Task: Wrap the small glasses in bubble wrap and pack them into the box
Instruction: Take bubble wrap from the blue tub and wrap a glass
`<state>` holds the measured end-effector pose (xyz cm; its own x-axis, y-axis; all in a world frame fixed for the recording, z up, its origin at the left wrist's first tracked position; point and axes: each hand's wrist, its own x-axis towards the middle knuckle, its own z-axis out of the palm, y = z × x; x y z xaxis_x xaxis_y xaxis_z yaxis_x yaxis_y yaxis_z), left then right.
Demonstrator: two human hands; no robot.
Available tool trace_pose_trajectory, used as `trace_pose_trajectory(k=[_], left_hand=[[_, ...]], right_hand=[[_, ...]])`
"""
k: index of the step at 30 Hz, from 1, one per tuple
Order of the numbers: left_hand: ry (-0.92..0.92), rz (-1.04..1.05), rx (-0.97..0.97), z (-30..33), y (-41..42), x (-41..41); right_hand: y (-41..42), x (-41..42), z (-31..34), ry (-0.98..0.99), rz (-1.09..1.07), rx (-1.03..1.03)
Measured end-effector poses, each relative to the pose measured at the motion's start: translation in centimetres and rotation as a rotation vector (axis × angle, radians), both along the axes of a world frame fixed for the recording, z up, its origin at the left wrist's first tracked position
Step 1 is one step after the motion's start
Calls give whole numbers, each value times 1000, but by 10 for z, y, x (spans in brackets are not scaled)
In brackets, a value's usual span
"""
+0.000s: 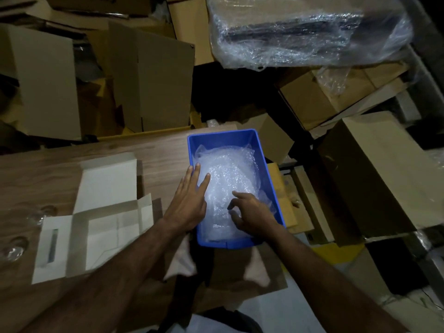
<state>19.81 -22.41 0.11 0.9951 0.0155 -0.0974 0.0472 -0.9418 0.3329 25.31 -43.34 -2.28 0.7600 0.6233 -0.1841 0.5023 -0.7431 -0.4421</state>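
Blue bin (269, 169) holds bubble wrap (228, 174)

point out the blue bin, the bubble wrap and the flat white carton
blue bin (222, 135): head view, far rim.
bubble wrap (228, 174): head view, middle of the pile inside the bin.
flat white carton (105, 183): head view, large upper panel, lying on the table.

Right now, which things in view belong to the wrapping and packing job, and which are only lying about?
Belongs to the job:
- bubble wrap in the blue bin
- small glasses at the table's left edge
- opened white box
- left hand, flat on the wrap
- right hand, fingers curled over the wrap

Just lying about:
- brown cartons behind the table
- plastic-wrapped bundle
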Motion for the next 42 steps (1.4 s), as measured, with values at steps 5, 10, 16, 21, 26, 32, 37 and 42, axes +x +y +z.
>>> trace_pose_trajectory(k=[5,10,16,21,26,32,37,42], left_hand=[[16,-4,-13,0,1,0],[21,-6,-19,-3,2,-1],[10,-3,-4,-6,3,-1],[33,9,-26,-5,3,-1],[46,-8,-118,1,5,-4],[58,-24,-169,4,13,-4],[38,-36,-143,1,14,-5],[44,-21,-131,-1,12,-2]], right_hand=[[9,0,7,325,134,-120],[25,-7,-8,113,197,-195],[16,-5,-1,58,86,-2],[-4,-10,6,10,-54,148],[-8,-20,20,-220,-94,321],[-9,-26,31,-235,-78,264],[-5,-34,36,54,-193,433],[11,-37,28,105,-266,355]])
